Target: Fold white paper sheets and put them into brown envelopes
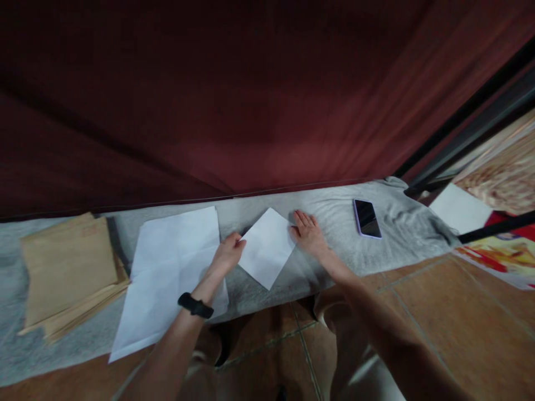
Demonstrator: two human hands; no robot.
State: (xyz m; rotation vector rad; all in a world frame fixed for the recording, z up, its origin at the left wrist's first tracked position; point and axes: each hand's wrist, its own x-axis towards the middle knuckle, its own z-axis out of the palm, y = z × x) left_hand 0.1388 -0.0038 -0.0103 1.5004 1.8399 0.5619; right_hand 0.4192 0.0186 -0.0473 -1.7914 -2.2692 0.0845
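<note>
A square of white paper lies turned like a diamond on the grey cloth in front of me. My left hand pinches its left corner between thumb and fingers. At the opposite corner, my right hand lies flat with its fingers stretched out, the thumb touching the paper's edge. Larger white sheets with fold creases lie to the left, partly under my left forearm, which wears a dark wristband.
Brown paper envelopes are piled at the far left. A phone in a purple case lies to the right on the grey cloth. A dark red curtain hangs behind; black bars and printed sheets are at the right.
</note>
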